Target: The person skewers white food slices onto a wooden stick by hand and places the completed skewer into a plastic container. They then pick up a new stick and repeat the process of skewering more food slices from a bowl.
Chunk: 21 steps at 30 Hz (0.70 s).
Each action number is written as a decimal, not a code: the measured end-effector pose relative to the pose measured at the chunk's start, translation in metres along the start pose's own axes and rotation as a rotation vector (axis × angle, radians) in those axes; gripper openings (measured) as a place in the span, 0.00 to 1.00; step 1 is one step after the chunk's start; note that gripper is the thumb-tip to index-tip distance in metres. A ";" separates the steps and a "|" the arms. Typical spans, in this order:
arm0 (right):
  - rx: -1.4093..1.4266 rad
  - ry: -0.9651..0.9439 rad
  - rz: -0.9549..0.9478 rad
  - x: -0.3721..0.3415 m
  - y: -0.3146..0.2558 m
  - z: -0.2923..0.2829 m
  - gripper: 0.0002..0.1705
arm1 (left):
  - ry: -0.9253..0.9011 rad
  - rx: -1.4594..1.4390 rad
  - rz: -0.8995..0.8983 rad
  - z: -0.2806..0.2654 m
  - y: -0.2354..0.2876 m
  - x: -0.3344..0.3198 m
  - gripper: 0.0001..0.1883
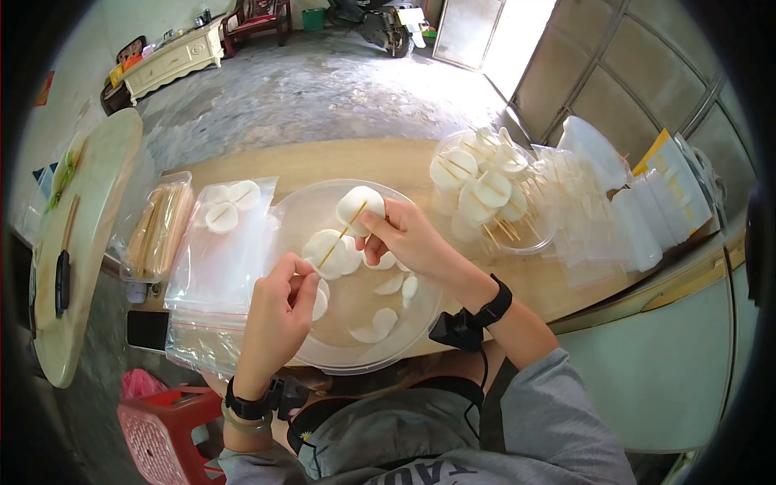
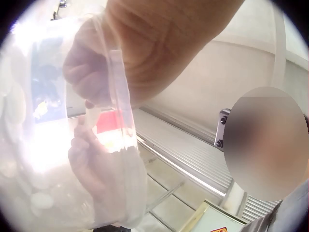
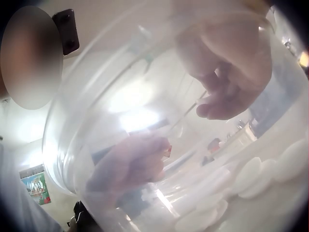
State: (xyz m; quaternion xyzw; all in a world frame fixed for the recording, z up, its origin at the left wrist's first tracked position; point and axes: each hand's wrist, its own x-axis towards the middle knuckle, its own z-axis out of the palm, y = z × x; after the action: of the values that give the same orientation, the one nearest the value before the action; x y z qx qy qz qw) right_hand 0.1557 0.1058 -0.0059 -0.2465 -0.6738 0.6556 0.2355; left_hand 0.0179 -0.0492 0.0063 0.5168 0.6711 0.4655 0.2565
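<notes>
My right hand point(image 1: 408, 238) holds a white round slice point(image 1: 353, 201) up over the clear plastic basin point(image 1: 333, 330), with thumb and fingers at its right side. A thin wooden stick point(image 1: 334, 249) runs slantwise from the slice down to my left hand point(image 1: 279, 307), whose thumb and forefinger pinch its lower end. Under the hands, more white slices point(image 1: 322, 242) and a few cut pieces point(image 1: 380, 325) lie in the basin. In both wrist views the hands show blurred through the basin's clear wall.
Right of the basin, a clear tub point(image 1: 543, 242) holds many slices on sticks point(image 1: 491, 190). Plastic bags point(image 1: 222, 275) with skewered slices point(image 1: 221, 217) on top, a box of sticks point(image 1: 158, 230) and a phone point(image 1: 148, 329) are at left. A red stool point(image 1: 162, 436) stands below.
</notes>
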 end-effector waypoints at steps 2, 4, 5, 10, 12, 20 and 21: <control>0.054 -0.020 0.009 -0.002 -0.001 0.000 0.15 | 0.019 0.004 0.015 0.000 0.001 0.000 0.05; 0.064 -0.025 -0.001 -0.002 -0.001 0.001 0.15 | 0.034 0.007 0.031 0.000 0.001 -0.001 0.06; 0.075 -0.027 -0.012 -0.002 -0.001 0.001 0.15 | 0.035 0.005 0.019 0.000 -0.001 0.000 0.06; 0.146 -0.029 -0.037 -0.002 -0.006 -0.002 0.14 | 0.065 -0.098 0.022 0.002 -0.007 0.002 0.05; 0.167 -0.024 -0.034 -0.003 -0.007 -0.003 0.14 | 0.058 -0.145 -0.050 0.002 -0.003 0.002 0.06; 0.216 0.406 -0.257 -0.034 -0.041 -0.055 0.10 | 0.064 -0.209 -0.048 0.003 0.000 0.004 0.10; 0.185 0.452 -0.305 -0.038 -0.047 -0.067 0.09 | 0.052 -0.197 -0.045 0.003 0.000 0.004 0.10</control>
State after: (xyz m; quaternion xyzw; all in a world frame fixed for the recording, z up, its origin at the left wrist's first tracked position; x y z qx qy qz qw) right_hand 0.2270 0.1319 0.0434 -0.2596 -0.5709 0.5995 0.4972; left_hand 0.0194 -0.0442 0.0057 0.4616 0.6399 0.5367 0.2991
